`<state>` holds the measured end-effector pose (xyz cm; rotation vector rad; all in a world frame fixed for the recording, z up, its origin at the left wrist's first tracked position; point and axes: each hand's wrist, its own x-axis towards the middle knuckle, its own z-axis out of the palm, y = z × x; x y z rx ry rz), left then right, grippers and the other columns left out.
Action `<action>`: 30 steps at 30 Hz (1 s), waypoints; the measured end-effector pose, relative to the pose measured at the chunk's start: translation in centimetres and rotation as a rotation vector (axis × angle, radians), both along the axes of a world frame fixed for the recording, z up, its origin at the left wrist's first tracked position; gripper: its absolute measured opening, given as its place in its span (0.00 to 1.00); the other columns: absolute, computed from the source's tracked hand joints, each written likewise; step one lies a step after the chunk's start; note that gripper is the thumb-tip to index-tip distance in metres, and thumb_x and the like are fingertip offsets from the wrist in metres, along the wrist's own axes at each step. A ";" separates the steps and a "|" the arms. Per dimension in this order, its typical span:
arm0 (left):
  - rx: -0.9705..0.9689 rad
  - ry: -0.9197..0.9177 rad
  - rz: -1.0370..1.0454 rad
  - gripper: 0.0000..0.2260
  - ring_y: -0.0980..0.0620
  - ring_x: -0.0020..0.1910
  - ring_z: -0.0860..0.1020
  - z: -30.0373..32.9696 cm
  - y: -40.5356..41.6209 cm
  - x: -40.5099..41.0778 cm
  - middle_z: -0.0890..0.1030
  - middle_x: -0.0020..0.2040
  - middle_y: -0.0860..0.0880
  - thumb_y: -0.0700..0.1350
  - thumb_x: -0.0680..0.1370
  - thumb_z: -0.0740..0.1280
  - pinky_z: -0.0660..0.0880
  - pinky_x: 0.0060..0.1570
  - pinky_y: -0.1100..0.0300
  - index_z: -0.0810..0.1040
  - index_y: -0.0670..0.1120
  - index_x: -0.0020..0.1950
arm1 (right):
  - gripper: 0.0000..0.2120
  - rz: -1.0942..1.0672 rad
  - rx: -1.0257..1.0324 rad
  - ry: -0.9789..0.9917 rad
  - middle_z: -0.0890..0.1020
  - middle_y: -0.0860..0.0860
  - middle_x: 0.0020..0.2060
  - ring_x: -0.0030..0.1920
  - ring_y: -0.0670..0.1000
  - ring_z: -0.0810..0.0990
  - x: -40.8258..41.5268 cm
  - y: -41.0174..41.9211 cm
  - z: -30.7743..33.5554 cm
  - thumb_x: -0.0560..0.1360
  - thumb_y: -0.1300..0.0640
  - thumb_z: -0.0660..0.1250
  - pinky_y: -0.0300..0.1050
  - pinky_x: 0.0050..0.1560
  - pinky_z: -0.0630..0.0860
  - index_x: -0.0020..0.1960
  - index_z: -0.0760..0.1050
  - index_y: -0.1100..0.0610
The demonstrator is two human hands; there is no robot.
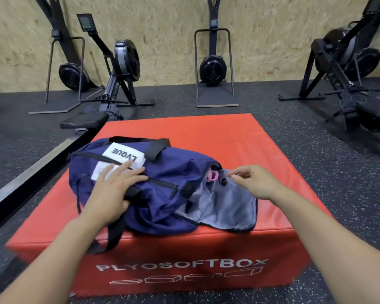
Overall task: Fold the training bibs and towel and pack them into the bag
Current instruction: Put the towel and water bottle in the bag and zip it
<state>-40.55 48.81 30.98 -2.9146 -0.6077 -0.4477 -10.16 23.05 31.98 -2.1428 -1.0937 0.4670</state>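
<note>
A navy blue duffel bag [169,172] with black handles and white labels lies on a red soft plyo box [239,137]. Its right end flap hangs folded out, showing grey lining [226,205], and something pink [212,176] sits at that opening. My left hand [114,189] rests flat on top of the bag near the labels, thumb against a black strap. My right hand [255,183] hovers over the open end flap with relaxed fingers pointing left toward the pink thing, holding nothing. No bibs or towel show outside the bag.
The box stands on dark speckled rubber flooring [316,150]. Rowing machines [116,69] and other black fitness machines [213,66] line the wooden wall behind. A rower's seat and rail [83,122] run close along the box's left side.
</note>
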 end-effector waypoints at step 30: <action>-0.388 -0.453 0.179 0.19 0.51 0.41 0.79 5.7 -9.0 5.0 0.80 0.44 0.58 0.40 0.70 0.73 0.72 0.43 0.55 0.77 0.57 0.57 | 0.18 0.178 0.350 0.454 0.77 0.54 0.40 0.30 0.48 0.73 -6.9 4.0 1.3 0.76 0.69 0.65 0.42 0.33 0.74 0.64 0.75 0.57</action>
